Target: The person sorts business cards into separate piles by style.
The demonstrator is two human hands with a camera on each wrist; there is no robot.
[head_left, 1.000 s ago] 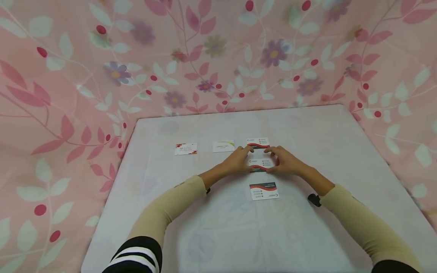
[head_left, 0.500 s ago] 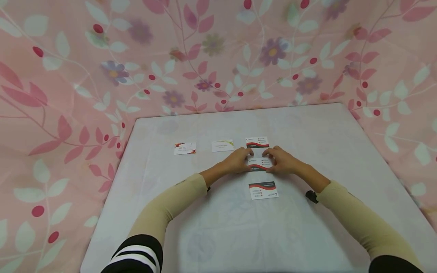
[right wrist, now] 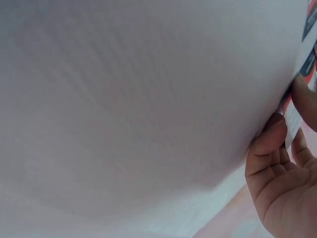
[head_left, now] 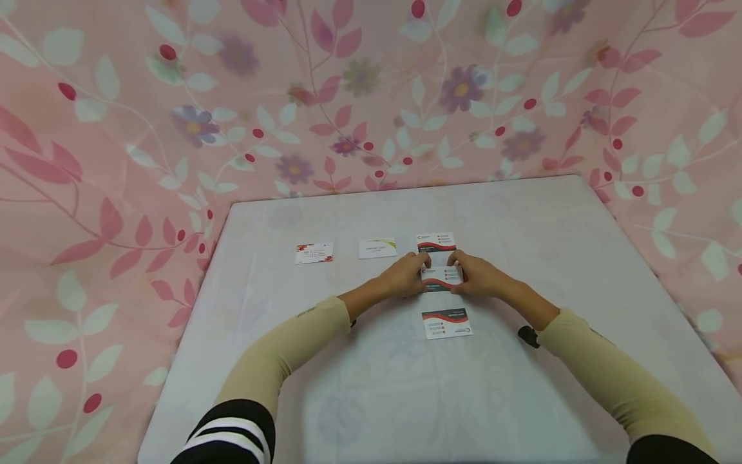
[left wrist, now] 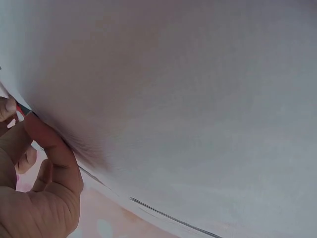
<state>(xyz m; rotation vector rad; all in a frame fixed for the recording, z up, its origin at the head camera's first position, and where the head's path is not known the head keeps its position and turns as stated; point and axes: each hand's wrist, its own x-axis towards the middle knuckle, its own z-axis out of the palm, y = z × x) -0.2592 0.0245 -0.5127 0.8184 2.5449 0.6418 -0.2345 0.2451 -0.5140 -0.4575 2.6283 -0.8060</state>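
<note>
A white business card (head_left: 442,277) with a red wave and a dark lower band lies between both hands in the head view. My left hand (head_left: 401,276) pinches its left edge, thumb at the near corner and fingers curled at the far one. Its right edge is pinched the same way by my right hand (head_left: 484,276). A matching card (head_left: 436,240) lies just beyond it. Another of the same design (head_left: 447,325), turned upside down, lies nearer. Curled fingers show in both wrist views, where the held card is mostly hidden.
To the left of the far matching card lie a white card with a green corner (head_left: 377,249) and a card with red-orange floral corners (head_left: 314,253). All rest on a white-covered table (head_left: 371,399). A pink floral cloth (head_left: 359,96) hangs behind it.
The fingers of both hands have drawn in against the sides of the middle card, and its far edge looks slightly raised. The other cards stay where they were.
</note>
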